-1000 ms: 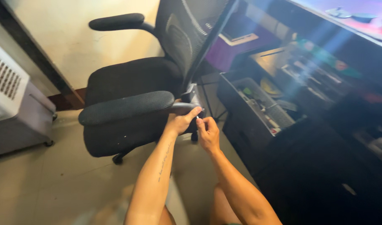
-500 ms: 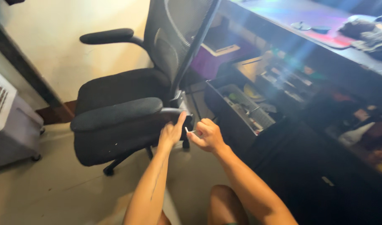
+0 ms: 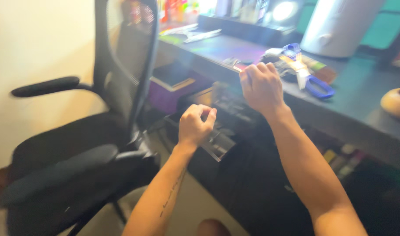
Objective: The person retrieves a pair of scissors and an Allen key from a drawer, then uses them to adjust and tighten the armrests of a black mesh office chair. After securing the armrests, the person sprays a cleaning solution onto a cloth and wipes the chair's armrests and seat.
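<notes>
Both hands are up off the chair (image 3: 69,170) and over by the desk (image 3: 361,109) now, so whatever needs doing on the chair looks untouched from here. Right hand (image 3: 262,87) is at the desk's front edge, fingers curled tight together, maybe pinching something small and shiny, too blurry to call. Left hand (image 3: 194,126) hangs in the air at about 7 o'clock from it, thumb and forefinger pinched, can't tell on what. Scissors (image 3: 311,78) with blue plastic handles lie at 3 o'clock of the right hand. Chair's mesh-backed, padded black seat, soft armrests. Desk top is dark, smooth, cluttered.
</notes>
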